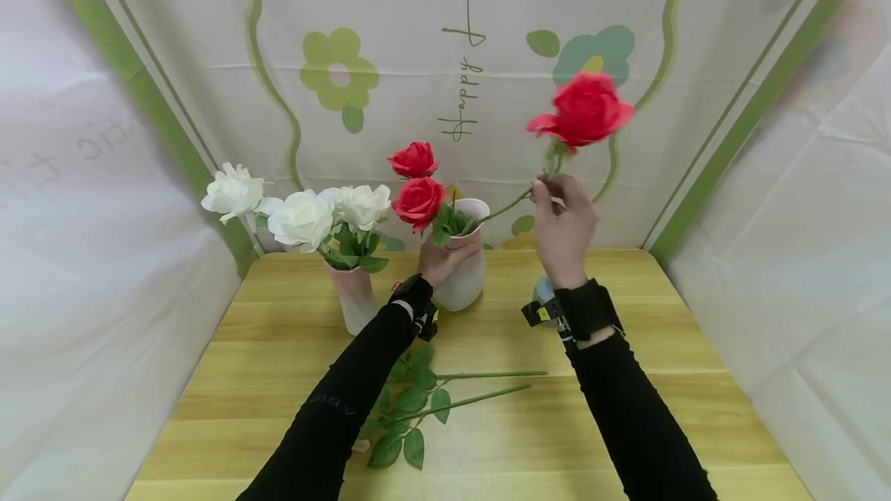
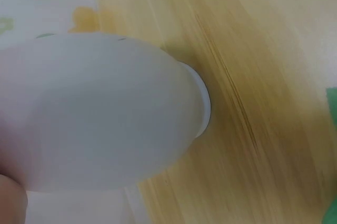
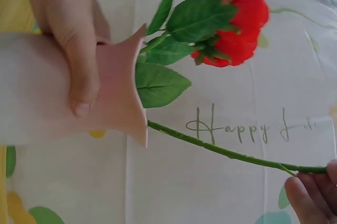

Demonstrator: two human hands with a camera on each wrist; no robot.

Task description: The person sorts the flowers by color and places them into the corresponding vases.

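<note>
My left hand (image 1: 437, 261) grips the neck of a pink-and-white vase (image 1: 462, 284), its thumb across the front in the right wrist view. Two red roses (image 1: 418, 203) with green leaves stand in this vase, leaning left. Between thumb and fingers, my right hand (image 1: 567, 230) pinches the green stem (image 3: 226, 153) of another red rose (image 1: 585, 110). That stem slants down to the vase mouth, its lower end hidden inside. The left wrist view shows the vase's pale body (image 2: 110, 113) and base on the table; only a fingertip appears there.
Left of the gripped vase, a second pink-and-white vase (image 1: 355, 300) holds several white roses (image 1: 302, 219). Leafy green stems (image 1: 480, 375) lie on the wooden table (image 1: 626, 424), partly behind my left forearm. A grey-blue object (image 1: 545, 290) is mostly hidden behind my right wrist.
</note>
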